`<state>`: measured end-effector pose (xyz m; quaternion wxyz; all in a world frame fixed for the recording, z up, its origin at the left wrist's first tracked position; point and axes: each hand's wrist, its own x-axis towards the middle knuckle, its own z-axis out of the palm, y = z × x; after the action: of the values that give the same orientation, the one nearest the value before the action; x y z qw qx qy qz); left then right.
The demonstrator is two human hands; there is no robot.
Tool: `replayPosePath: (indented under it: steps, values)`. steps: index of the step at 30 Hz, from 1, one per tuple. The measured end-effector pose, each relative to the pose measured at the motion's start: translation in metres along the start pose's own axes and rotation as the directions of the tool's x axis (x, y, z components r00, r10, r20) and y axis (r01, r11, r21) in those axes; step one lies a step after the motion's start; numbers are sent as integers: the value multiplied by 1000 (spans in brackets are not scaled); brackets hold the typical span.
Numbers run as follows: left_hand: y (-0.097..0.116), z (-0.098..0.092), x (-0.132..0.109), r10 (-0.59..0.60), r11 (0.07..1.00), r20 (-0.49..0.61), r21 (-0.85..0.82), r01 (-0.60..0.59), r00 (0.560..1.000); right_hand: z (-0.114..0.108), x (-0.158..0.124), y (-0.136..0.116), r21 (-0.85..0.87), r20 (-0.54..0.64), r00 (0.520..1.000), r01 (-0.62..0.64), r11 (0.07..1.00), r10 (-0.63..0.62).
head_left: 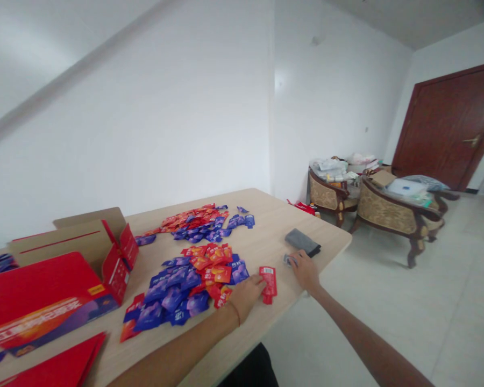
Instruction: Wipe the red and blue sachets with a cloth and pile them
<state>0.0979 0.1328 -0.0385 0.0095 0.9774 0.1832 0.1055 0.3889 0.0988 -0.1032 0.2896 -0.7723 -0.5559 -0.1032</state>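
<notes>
A red sachet (pixel 268 280) with a spout-like narrow end lies flat on the table. My left hand (pixel 246 295) reaches over to it, fingers closed at its left edge. To the right, my right hand (pixel 305 270) pinches a small grey-silver thing (pixel 287 260) at the tabletop; its kind is too small to make out. Just beyond those fingers rests a folded dark grey cloth (pixel 302 242). Beside my left wrist is a pile of purple sachets (pixel 173 293) mixed with red-orange sachets (pixel 215 258).
Farther back lies a second heap of sachets (pixel 193 220). An open red carton (pixel 44 301) stands at the left, with a red cardboard piece (pixel 64 365) in front. The wooden table's (pixel 262 207) right corner faces two carved armchairs (pixel 391 215) loaded with bags.
</notes>
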Motion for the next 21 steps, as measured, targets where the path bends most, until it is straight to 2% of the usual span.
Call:
replayPosePath:
  steps: [3, 6, 9, 12, 16, 18, 21]
  values:
    - [22, 6, -21, -109, 994, 11, 20, 109, 994, 1, 0, 1, -5, 11, 1000, -6, 1000, 6]
    - [51, 19, -35, -165, 985, 13, 50, 164, 986, 1, -1, 1, -17, 18, 1000, -12, 1000, 12]
    - [72, 30, -40, -195, 978, -14, 75, 195, 981, -1, -1, -2, -56, 27, 999, -22, 998, 23]
    - [82, 32, -42, -225, 968, -26, 108, 226, 974, -6, -1, -5, -86, 53, 999, -6, 996, 11]
    - [85, 27, -46, -205, 966, -59, 152, 211, 977, -10, -1, -6, -104, 72, 997, 15, 994, -7]
    - [86, 29, -49, -147, 970, -113, 177, 166, 983, -11, -2, -7, -104, 59, 998, 28, 994, -22]
    - [89, 42, -54, -43, 971, -164, 225, 80, 985, -11, -2, -8, -105, 48, 998, 35, 994, -30]
